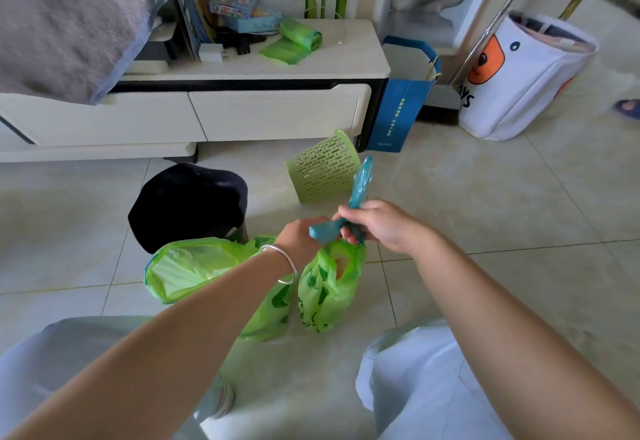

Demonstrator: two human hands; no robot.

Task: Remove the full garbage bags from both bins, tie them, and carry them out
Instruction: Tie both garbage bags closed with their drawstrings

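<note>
Two hands meet at frame centre: the right hand [375, 228] grips a twisted blue strip [360, 187], the left hand [304, 237] pinches its other end. Below them sits a green bag [327, 287], another [187, 266] to its left. Thin, soft, slippery film, probably light; best held at the gathered neck.

2 green garbage bags [325, 287] sit side by side on the tiled floor [485, 204], bulging; the right one's blue-green handles [360, 190] are twisted upward. Behind them, a green slotted bin [323, 171] lies tipped beside a black-lined bin [188, 204].
</note>
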